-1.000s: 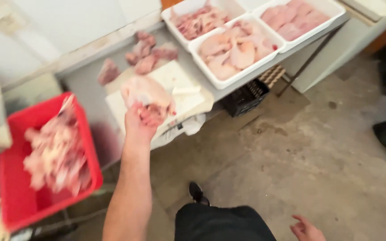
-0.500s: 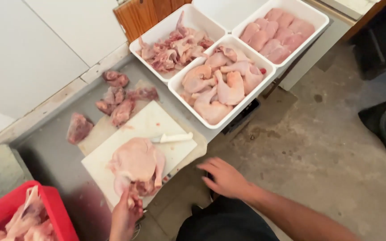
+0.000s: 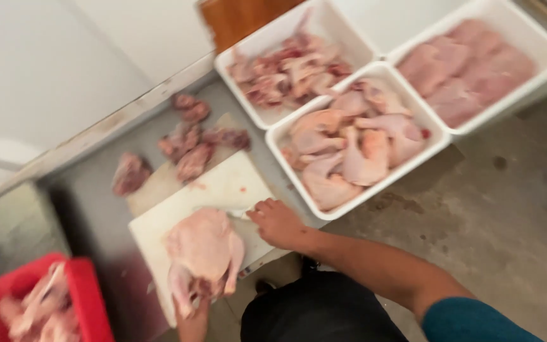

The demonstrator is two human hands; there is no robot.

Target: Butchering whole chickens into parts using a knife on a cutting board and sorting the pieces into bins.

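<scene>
From the head view, looking down: my left hand comes up from the bottom edge of the frame and grips the whole chicken by its legs at the lower end, fingers closed on it. The bird lies on the white cutting board, lower centre-left of the frame, uncut as far as I can tell through the blur.

My right hand rests at the board's right edge, just beside the bird, fingers curled over the pale handle of a knife; whether the grip is fully closed on it I cannot tell, since the handle is mostly hidden.

Above the board, dark red trimmings lie scattered on the steel counter. In the upper right three white tubs stand touching: one of bony scraps, one of leg pieces, one of pale fillets. All three are well filled, so I judge much cutting already done. The red crate in the lower left corner holds more raw birds, so I judge there is more to break down, beginning with the one under my hands.
</scene>
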